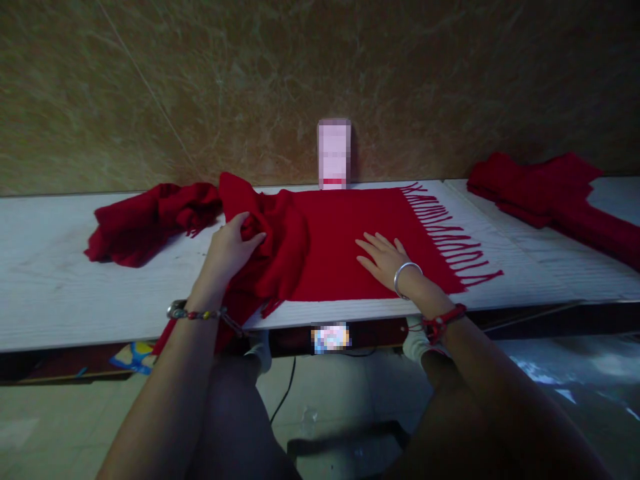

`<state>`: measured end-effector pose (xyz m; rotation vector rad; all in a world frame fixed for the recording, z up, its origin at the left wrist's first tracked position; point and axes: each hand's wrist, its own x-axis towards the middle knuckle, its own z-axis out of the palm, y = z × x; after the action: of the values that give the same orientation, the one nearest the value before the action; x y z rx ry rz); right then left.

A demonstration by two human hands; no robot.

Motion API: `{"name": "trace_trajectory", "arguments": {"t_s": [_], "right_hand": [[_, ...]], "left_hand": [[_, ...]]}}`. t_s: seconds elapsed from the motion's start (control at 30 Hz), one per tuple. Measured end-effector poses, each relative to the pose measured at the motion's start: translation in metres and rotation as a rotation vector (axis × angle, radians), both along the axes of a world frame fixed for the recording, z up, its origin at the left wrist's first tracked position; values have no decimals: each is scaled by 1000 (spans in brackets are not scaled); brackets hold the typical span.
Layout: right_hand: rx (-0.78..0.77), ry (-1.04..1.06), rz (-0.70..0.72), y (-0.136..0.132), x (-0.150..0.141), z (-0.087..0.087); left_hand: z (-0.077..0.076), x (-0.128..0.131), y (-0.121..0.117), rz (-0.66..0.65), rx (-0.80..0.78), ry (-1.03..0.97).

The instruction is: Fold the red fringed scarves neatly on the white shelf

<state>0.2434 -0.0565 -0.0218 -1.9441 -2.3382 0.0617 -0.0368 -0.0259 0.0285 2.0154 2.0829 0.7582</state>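
Note:
A red scarf [345, 233] with a fringe on its right end lies spread on a low white board [60, 280]. My right hand [385, 259] rests flat on the spread part, fingers stretched out and apart. My left hand [231, 248] grips a bunched fold of the same scarf at its left side, where the cloth is crumpled and hangs over the board's front edge.
Another crumpled red scarf [145, 223] lies on the board to the left. A stack of folded red scarves [550, 190] sits at the far right. A small upright blurred object [334, 153] stands against the brown wall. My knees are below the board's edge.

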Motion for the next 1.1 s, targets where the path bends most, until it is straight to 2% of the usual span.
{"name": "trace_trajectory", "arguments": {"t_s": [0.1, 0.2, 0.27, 0.37, 0.47, 0.5, 0.53, 0.57, 0.6, 0.63, 0.67, 0.73, 0.77, 0.83, 0.9, 0.93, 1.03, 1.1], "right_hand": [[-12, 1, -10, 0, -1, 1], [-19, -13, -17, -1, -2, 2], [-20, -22, -20, -1, -2, 2], [-19, -26, -21, -2, -2, 2], [-3, -22, -16, -2, -2, 2], [2, -21, -16, -2, -2, 2], [5, -20, -15, -3, -2, 1], [4, -20, -15, -3, -2, 1], [2, -20, -14, -3, -2, 2], [-1, -20, -14, -3, -1, 2], [-5, -19, -11, -3, -1, 2], [-7, -17, -6, -3, -1, 2], [-6, -16, -6, -3, -1, 2], [-4, -17, -11, -3, -1, 2], [-1, -17, -17, -3, -1, 2], [3, -16, -18, -3, -2, 2], [9, -12, -12, -4, -2, 3], [-1, -14, -14, -4, -3, 4]], "left_hand": [[-2, 8, -4, -20, 98, -27], [-2, 18, -9, -58, 209, 59], [-3, 29, -14, -132, 310, 121], [-5, 49, -24, -317, 399, 222], [-1, 59, -32, -584, 360, 283], [2, 56, -33, -630, 369, 252], [6, 50, -31, -618, 410, 180], [9, 42, -28, -543, 472, 77], [11, 31, -22, -405, 542, -53], [12, 19, -16, -204, 611, -198], [10, 8, -8, -23, 613, -283], [-1, -8, 7, 139, 440, -358], [-8, -11, 13, 103, 290, -429], [-24, -11, 21, -106, 131, -539], [-34, -3, 22, -213, 123, -575], [-37, 1, 21, -213, 153, -564], [-34, 13, 15, -183, 184, -479], [-28, 20, 9, -241, 119, -423]]}}
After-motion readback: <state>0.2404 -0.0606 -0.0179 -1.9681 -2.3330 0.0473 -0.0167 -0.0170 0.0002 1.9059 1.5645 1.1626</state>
